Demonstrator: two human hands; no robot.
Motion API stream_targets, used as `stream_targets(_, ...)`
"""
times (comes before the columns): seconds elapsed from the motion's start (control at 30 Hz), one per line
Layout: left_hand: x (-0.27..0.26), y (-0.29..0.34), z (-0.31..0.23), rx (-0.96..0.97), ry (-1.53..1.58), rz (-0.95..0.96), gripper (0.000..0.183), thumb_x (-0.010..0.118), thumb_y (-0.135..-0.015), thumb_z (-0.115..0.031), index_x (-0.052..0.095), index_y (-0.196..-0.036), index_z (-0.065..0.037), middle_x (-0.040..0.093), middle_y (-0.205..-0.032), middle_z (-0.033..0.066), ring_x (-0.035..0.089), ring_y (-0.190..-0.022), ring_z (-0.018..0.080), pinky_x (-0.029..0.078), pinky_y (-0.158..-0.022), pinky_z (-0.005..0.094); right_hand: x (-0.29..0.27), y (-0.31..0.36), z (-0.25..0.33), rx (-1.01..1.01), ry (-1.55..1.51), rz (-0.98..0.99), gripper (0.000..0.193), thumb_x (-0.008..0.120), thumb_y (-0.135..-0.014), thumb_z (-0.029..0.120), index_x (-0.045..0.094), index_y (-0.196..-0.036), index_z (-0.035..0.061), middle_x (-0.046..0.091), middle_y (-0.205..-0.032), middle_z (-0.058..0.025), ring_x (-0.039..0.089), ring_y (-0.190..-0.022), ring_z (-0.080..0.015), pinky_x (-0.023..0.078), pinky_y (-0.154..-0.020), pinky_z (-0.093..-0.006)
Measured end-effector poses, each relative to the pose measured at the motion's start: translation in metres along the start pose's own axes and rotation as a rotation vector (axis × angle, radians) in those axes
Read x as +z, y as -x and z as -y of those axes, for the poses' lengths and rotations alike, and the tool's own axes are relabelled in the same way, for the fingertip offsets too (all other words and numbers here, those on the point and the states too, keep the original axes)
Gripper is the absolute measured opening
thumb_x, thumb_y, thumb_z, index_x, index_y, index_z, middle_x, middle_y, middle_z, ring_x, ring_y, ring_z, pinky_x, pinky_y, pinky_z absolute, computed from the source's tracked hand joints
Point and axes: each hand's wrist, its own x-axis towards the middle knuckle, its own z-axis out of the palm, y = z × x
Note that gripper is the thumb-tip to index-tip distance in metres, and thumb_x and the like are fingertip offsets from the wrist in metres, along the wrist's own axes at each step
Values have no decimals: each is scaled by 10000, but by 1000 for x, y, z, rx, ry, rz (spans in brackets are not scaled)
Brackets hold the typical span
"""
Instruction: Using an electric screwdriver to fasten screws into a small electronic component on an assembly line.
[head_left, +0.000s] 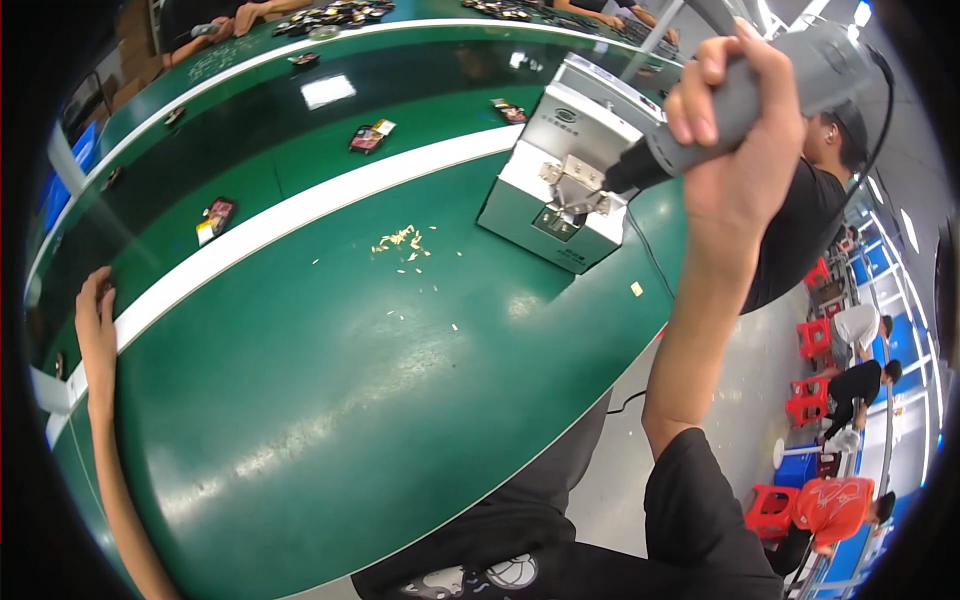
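Observation:
My right hand (745, 130) is wrapped around a grey electric screwdriver (810, 75), raised at the upper right. Its black nose points down-left at the metal outlet on top of a screw feeder (545, 215), a white and green box on the bench. From this view I cannot tell whether the bit touches a screw. At the far left, my left hand (95, 315) reaches over the white rail (220, 245) to the dark conveyor. Its thumb and fingers are curled about a small dark thing too hidden to name.
On the conveyor lie small dark units with yellow-white tags (370, 136), spaced apart. Small pale pieces (402, 240) are scattered on the green bench (330, 400). A cable (652, 250) runs beside the feeder. A person in black (800, 230) is close at the right; others work across the conveyor.

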Motion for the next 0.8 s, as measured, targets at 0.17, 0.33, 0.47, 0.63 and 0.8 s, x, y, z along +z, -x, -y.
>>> stream_targets(0.17, -1, 5, -101, 45, 180, -25, 252, 586, -990, 24, 606, -1241, 15, 631, -1138, 111, 640, -1047, 182, 499, -945, 303, 4, -1, -28, 3, 61, -171, 236, 596, -968, 182, 543, -793, 33, 558, -688, -89, 426, -378, -156, 376, -380, -310)
stream_targets(0.33, -2, 35, -232, 259, 309, 207, 242, 702, -838, 105, 610, -1039, 6, 599, -1001, 87, 602, -899, 184, 483, -797, 284, 16, 0, -32, 184, 21, -7, 260, 639, -952, 187, 550, -752, 47, 500, -580, -53, 413, -362, -147, 362, -381, -300)
stream_targets(0.47, -1, 61, -305, 501, 273, 372, 337, 806, -768, 10, 656, -1070, 1, 639, -1064, 125, 634, -961, 280, 539, -804, 366, 22, -3, -36, 277, -28, 48, 267, 616, -971, 186, 540, -751, 54, 494, -581, -60, 410, -367, -148, 359, -382, -302)
stream_targets(0.63, -19, 69, -340, 775, 112, 464, 379, 769, -776, -29, 678, -1140, 25, 649, -1094, 117, 645, -994, 279, 579, -689, 341, 18, 35, -42, 325, -224, 180, 182, 558, -1000, 184, 573, -922, 21, 515, -753, -73, 374, -400, -113, 326, -392, -283)
stream_targets(0.8, -13, 75, -345, 933, 86, 373, 300, 714, -778, -10, 672, -1066, 64, 638, -1056, 135, 644, -908, 241, 571, -674, 318, 38, 66, -7, 400, -227, 249, 266, 413, -1054, 245, 544, -1011, 17, 484, -744, -62, 359, -371, -113, 355, -356, -284)
